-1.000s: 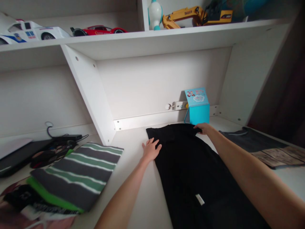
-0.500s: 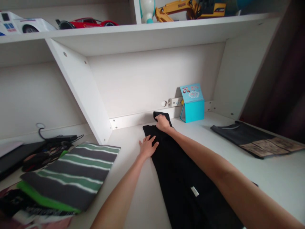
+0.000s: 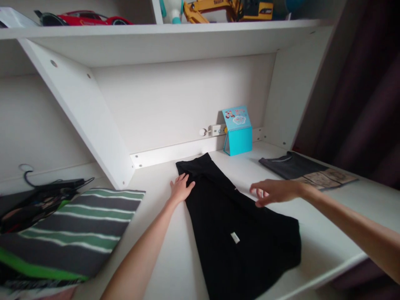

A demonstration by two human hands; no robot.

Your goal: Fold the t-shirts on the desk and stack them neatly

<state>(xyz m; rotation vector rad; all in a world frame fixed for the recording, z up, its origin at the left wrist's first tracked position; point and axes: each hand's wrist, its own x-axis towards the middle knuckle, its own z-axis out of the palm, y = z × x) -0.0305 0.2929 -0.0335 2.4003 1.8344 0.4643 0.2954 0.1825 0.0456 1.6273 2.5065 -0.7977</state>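
Note:
A black garment (image 3: 218, 216) lies spread on the white desk, its far end narrow and a small white label showing on its middle. My left hand (image 3: 181, 188) rests on the garment's upper left edge, fingers spread. Over the right edge hovers my right hand (image 3: 273, 192), its fingers apart and slightly curled, with nothing in them. A fold runs down the garment's right side, below that hand.
To the left lies a striped grey and green folded cloth (image 3: 93, 225), with a dark hanger (image 3: 29, 177) behind it. A dark folded shirt (image 3: 308, 166) lies at right. A blue desk calendar (image 3: 240, 139) stands at the back. Toys, including a red car (image 3: 90, 18), sit on the shelf.
My right hand has let go of the garment's far end and moved right and nearer. The far corner now lies flat. My left hand stays on the left edge. The view has shifted right.

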